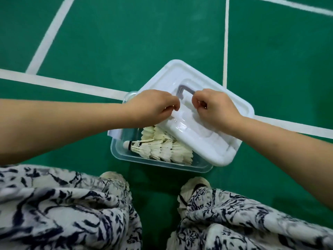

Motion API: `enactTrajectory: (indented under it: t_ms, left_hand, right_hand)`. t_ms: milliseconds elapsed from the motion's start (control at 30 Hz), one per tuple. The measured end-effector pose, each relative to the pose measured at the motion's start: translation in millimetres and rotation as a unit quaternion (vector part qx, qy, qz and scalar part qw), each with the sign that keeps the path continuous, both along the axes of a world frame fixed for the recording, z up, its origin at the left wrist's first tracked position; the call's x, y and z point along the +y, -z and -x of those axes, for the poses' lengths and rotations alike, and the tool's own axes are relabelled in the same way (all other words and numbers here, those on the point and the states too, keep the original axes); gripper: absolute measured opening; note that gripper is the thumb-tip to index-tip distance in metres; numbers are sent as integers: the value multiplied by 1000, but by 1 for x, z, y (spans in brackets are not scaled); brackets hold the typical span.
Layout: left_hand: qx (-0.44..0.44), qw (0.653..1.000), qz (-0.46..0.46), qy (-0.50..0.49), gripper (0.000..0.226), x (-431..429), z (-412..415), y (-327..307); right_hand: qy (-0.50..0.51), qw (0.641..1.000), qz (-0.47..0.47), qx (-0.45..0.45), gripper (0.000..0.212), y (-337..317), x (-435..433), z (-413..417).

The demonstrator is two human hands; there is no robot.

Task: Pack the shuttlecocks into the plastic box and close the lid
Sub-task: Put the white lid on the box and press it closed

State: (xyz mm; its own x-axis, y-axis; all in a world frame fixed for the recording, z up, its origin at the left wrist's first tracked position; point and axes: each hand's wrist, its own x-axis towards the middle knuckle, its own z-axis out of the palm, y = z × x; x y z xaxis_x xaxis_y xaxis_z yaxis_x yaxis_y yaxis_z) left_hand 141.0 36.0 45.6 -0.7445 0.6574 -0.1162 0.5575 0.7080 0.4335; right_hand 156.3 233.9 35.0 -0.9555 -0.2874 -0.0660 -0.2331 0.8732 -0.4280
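A clear plastic box (126, 156) stands on the green court floor in front of my feet. Several white feather shuttlecocks (162, 147) lie packed inside it, one with its cork tip pointing left. A white lid (212, 141) with a grey handle (182, 89) lies skewed across the box, covering its far right part and leaving the near left part uncovered. My left hand (151, 105) grips the lid's left edge with curled fingers. My right hand (214, 107) is closed on the lid at the handle.
White court lines (59, 83) cross the green floor behind and to the right of the box. My patterned trouser legs (63, 210) and both shoes (194, 184) fill the bottom of the view, close to the box's near edge.
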Motion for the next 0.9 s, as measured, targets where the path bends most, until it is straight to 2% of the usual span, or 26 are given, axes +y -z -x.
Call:
enactTrajectory:
  t_ms: [200, 467, 567, 733, 900]
  left_hand:
    - [-12, 1000, -3, -3, 23, -27, -2, 17]
    - [48, 998, -23, -15, 29, -61, -9, 37]
    - [83, 996, -10, -26, 9, -68, -16, 48]
    - [78, 995, -18, -68, 27, -79, -19, 66]
    - [20, 996, 19, -82, 58, -82, -19, 71]
  right_hand:
    - [-51, 998, 27, -34, 25, 7, -12, 15]
    - [-141, 987, 46, -54, 12, 25, -43, -3]
    - [-162, 984, 53, -57, 11, 30, -46, -8]
    - [-242, 967, 50, -63, 9, 37, -52, -27]
    - [-265, 963, 33, -28, 17, 36, -49, -22]
